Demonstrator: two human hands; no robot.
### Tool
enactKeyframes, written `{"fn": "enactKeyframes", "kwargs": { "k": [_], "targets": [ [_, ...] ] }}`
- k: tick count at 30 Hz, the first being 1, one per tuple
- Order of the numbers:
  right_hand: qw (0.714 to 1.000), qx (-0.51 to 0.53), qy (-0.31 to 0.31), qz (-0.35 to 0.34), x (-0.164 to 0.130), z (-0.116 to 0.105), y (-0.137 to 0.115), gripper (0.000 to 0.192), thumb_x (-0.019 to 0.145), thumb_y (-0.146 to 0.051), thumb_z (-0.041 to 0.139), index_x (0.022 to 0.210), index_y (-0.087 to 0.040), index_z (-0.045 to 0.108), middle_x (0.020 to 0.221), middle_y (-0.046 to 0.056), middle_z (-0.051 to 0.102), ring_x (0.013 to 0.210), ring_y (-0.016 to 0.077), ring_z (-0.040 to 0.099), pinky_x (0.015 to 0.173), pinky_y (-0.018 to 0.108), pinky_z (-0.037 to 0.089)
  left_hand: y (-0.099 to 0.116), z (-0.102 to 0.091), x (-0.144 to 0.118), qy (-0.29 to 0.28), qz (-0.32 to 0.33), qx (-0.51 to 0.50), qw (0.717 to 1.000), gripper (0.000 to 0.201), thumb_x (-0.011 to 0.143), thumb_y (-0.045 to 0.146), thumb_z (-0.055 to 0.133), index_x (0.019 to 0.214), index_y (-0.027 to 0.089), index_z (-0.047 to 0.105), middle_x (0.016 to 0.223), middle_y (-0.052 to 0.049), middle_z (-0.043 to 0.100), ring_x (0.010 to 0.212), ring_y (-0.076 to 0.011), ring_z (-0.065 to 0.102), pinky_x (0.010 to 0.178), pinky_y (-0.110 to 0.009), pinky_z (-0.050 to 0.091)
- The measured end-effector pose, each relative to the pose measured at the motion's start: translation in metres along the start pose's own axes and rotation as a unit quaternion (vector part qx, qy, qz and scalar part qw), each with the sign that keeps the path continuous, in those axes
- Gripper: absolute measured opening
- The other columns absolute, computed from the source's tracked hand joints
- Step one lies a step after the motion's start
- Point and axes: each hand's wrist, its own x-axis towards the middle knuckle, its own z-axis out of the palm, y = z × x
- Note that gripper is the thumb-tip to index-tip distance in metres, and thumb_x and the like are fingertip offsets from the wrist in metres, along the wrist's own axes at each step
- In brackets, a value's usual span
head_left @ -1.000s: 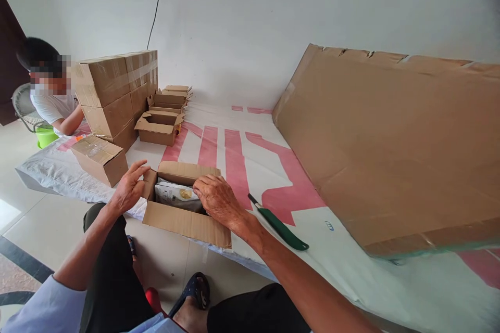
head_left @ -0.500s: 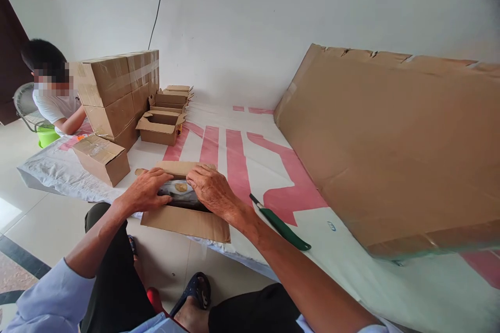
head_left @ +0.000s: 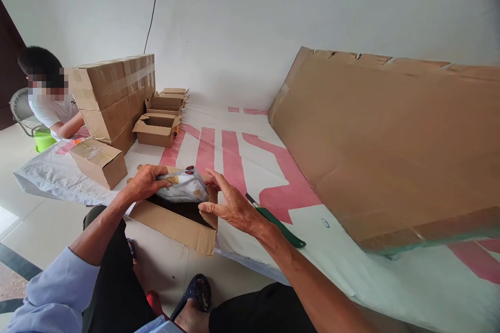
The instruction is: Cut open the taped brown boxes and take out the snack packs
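An open cardboard box (head_left: pixel 174 226) sits at the table's near edge with its flaps spread. A white-and-grey printed plastic pouch (head_left: pixel 183 187) is lifted partly out of it and tilted. My left hand (head_left: pixel 148 183) grips the pouch's left end between thumb and fingers. At the box's right end is my right hand (head_left: pixel 234 208), its thumb and fingers stretched apart around that corner; whether it touches the flap I cannot tell. A knife-like tool with a dark green blade or sheath (head_left: pixel 283 228) lies just beyond my right wrist.
Taped boxes (head_left: pixel 111 86) are stacked at the left, with a single closed box (head_left: pixel 99 161) before them. Several open boxes (head_left: pixel 156 138) stand in a row behind. A large cardboard sheet (head_left: pixel 390 156) leans on the wall at right. Another person (head_left: pixel 54 109) sits at far left.
The pouch has come up out of the box in my left hand. My right hand has moved off the pouch to the box's right end and spread its fingers. The box has turned slightly.
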Motion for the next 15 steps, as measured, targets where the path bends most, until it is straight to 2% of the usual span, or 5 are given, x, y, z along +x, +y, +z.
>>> {"fn": "enactKeyframes", "kwargs": {
  "k": [3, 8, 12, 15],
  "targets": [
    [0.999, 0.032, 0.003, -0.004, -0.003, -0.005, 0.001, 0.101, 0.079, -0.067, 0.084, 0.164, -0.028, 0.043, 0.148, 0.016, 0.067, 0.138, 0.0369, 0.063, 0.112, 0.053, 0.052, 0.000, -0.011, 0.000, 0.040, -0.031, -0.108, 0.993, 0.030, 0.083, 0.042, 0.079, 0.072, 0.017, 0.065, 0.065, 0.005, 0.055, 0.063, -0.0114, 0.048, 0.060, -0.023, 0.035],
    [0.999, 0.046, -0.003, -0.009, -0.002, -0.010, 0.003, 0.089, 0.083, -0.064, 0.082, 0.158, -0.027, 0.053, 0.137, 0.014, 0.074, 0.132, 0.0352, 0.067, 0.112, 0.054, 0.052, 0.003, -0.023, 0.000, 0.108, -0.075, -0.250, 0.959, 0.044, 0.072, 0.053, 0.091, 0.073, 0.018, 0.065, 0.063, 0.004, 0.058, 0.054, -0.0091, 0.047, 0.051, -0.021, 0.035],
    [0.998, 0.054, 0.015, 0.000, 0.004, -0.008, 0.002, 0.076, 0.083, -0.059, 0.082, 0.149, -0.027, 0.062, 0.127, 0.012, 0.078, 0.123, 0.0334, 0.071, 0.110, 0.055, 0.054, 0.006, -0.020, 0.000, 0.140, -0.101, -0.313, 0.934, 0.051, 0.066, 0.056, 0.097, 0.074, 0.017, 0.065, 0.063, 0.003, 0.063, 0.052, -0.0089, 0.051, 0.048, -0.021, 0.038],
    [0.995, 0.076, 0.058, -0.008, 0.010, -0.002, -0.008, 0.065, 0.085, -0.060, 0.080, 0.139, -0.024, 0.068, 0.125, 0.014, 0.078, 0.120, 0.0336, 0.072, 0.107, 0.054, 0.057, 0.008, -0.011, 0.001, 0.152, -0.111, -0.353, 0.916, 0.057, 0.063, 0.060, 0.098, 0.074, 0.018, 0.062, 0.062, 0.003, 0.063, 0.050, -0.0090, 0.052, 0.047, -0.022, 0.040]
  ]
}}
